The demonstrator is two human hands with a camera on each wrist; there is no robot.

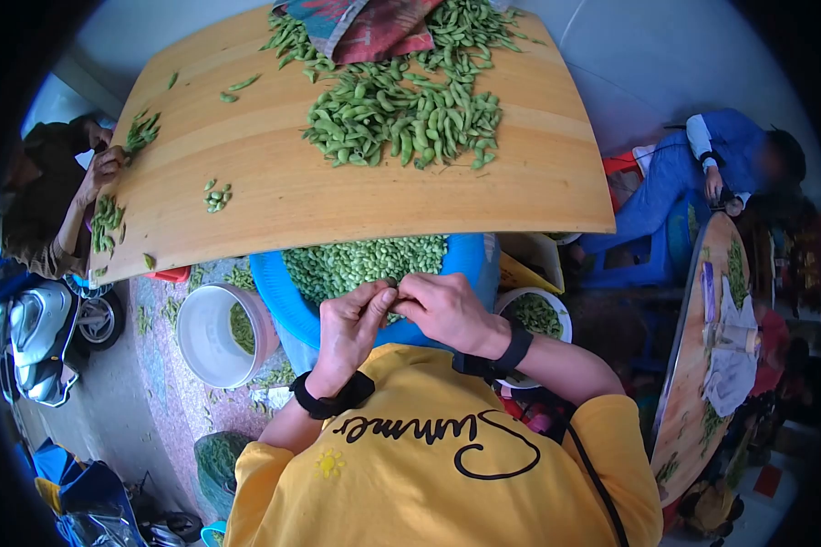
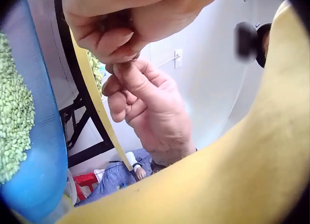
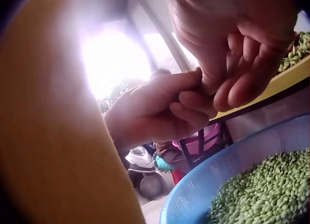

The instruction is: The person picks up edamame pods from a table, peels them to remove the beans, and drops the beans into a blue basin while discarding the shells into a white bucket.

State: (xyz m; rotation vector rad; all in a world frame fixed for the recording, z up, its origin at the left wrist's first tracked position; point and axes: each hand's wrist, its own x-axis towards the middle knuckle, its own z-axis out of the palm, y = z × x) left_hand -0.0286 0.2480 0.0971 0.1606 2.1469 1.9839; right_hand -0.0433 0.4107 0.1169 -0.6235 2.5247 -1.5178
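Apparently pinching edamame pod (image 1: 393, 283), mostly hidden, with left hand (image 1: 348, 325) and right hand (image 1: 452, 312) meeting above shelled beans (image 1: 365, 264) in blue basin (image 1: 466, 258). Probably light, firm-skinned, slightly slippery; best taken near both ends, squeezed gently, sparing beans.

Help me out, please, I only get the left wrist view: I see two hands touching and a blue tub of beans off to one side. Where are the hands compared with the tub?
Observer: The head view, looking down, shows the left hand and right hand meeting at the fingertips, seemingly above the near side of the blue tub.

Visitor: Oh, nice! And what's next to the tub, on the person's left? My picture doesn't show that.

Observer: A white bucket, with something green inside; I can't make out exactly what.
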